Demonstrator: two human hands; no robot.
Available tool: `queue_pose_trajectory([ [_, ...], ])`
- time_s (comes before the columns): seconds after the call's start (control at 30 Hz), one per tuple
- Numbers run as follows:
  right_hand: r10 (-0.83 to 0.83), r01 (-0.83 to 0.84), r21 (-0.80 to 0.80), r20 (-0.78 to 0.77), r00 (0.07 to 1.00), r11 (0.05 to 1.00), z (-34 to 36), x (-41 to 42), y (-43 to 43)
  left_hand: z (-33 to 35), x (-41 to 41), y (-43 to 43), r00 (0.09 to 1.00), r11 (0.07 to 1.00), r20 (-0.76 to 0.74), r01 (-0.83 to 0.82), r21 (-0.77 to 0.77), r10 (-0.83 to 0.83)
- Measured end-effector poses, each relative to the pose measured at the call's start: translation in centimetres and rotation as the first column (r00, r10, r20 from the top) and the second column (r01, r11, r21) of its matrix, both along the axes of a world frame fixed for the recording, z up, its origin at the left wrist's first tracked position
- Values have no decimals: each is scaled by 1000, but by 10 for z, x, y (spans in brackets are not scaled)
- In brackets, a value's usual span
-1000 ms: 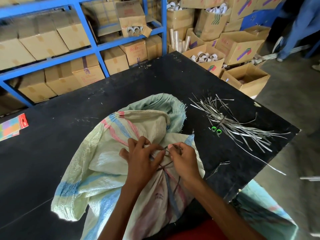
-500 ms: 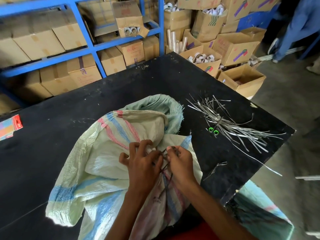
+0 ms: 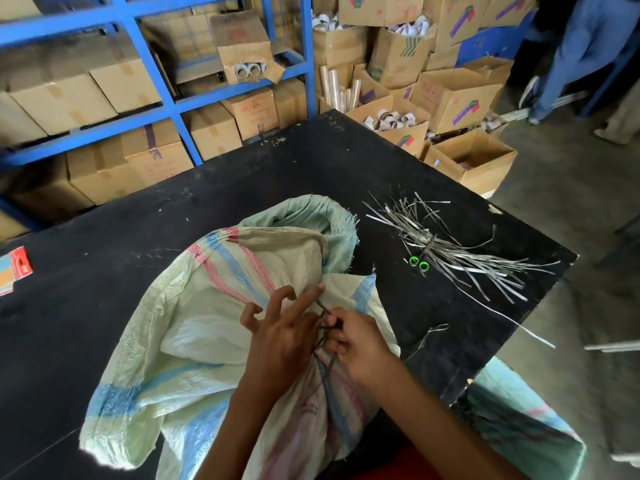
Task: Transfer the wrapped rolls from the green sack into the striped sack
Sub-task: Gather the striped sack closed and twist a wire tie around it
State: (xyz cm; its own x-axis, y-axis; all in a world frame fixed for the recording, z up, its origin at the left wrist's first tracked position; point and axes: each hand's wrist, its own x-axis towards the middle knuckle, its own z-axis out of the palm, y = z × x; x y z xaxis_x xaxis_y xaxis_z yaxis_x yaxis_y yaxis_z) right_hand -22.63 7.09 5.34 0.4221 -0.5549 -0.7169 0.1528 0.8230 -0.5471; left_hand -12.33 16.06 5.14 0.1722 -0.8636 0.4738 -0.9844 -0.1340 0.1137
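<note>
A striped sack (image 3: 207, 306), pale with pink and blue bands, lies on the black table (image 3: 104, 258) with its neck gathered near me. A green sack (image 3: 311, 213) shows its rolled mouth just behind it. My right hand (image 3: 362, 344) pinches a dark tie strip (image 3: 327, 370) wound round the gathered neck. My left hand (image 3: 280, 337) lies on the sack beside the tie, fingers spread and index finger stretched out onto the fabric. No wrapped rolls show in either sack.
A bundle of silver tie strips (image 3: 446, 247) and small green-handled scissors (image 3: 418, 263) lie right of the sacks. Another greenish sack (image 3: 519, 417) hangs below the table's right corner. Cardboard boxes (image 3: 450, 95) and blue shelving (image 3: 166, 109) stand behind; a person (image 3: 585, 46) stands at the far right.
My left hand's fingers have lifted and spread from a curled grip at the knot, the index now pointing forward. My right hand stays pinched on the tie.
</note>
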Motion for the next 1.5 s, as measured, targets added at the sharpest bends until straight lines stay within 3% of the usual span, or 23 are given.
queue_pose_trajectory([
  [0.17,169,-177,-75,-108,980,981,0,-9,-9,1,7,-2,996,997,40,74,23,-75],
  [0.33,247,-264,-147,-120,961,953,-2,-19,-14,-2,8,-3,989,993,-135,78,91,-65],
  [0.43,254,-289,-345,-143,957,893,-4,-27,-10,-2,15,-4,953,984,-298,106,147,-58],
  [0.5,245,-327,-579,-217,945,747,-7,-34,-5,-2,18,-5,928,975,-366,139,174,-67],
  [0.57,158,-376,-778,-345,925,503,-9,-38,1,-2,21,-7,912,967,-403,164,196,-74],
  [0.67,-30,-420,-881,-437,899,219,-16,-41,3,-2,24,-9,897,955,-434,199,220,-87],
  [0.73,-89,-443,-889,-454,887,118,-22,-39,2,-1,25,-9,888,952,-450,213,221,-95],
  [0.8,-92,-471,-878,-477,874,83,-24,-38,-1,-1,25,-7,889,957,-447,205,207,-94],
  [0.87,33,-479,-864,-480,876,156,-20,-39,-5,0,25,-4,882,964,-462,195,179,-93],
  [0.93,309,-458,-775,-350,885,436,-11,-38,-9,2,25,0,840,967,-535,201,156,-88],
  [1.0,469,-459,-533,-128,874,711,-5,-37,-13,4,26,2,759,970,-647,205,132,-72],
  [1.07,480,-433,-371,39,876,821,-8,-36,-14,8,26,4,636,972,-769,215,96,-65],
  [1.13,469,-420,-333,80,880,844,-11,-33,-12,12,27,7,556,975,-830,208,83,-48],
  [1.2,464,-421,-338,56,884,842,-10,-31,-11,12,26,11,540,977,-840,199,70,-50],
  [1.5,484,-454,-404,-31,874,794,1,-25,-8,0,21,9,773,990,-633,111,84,-33],
])
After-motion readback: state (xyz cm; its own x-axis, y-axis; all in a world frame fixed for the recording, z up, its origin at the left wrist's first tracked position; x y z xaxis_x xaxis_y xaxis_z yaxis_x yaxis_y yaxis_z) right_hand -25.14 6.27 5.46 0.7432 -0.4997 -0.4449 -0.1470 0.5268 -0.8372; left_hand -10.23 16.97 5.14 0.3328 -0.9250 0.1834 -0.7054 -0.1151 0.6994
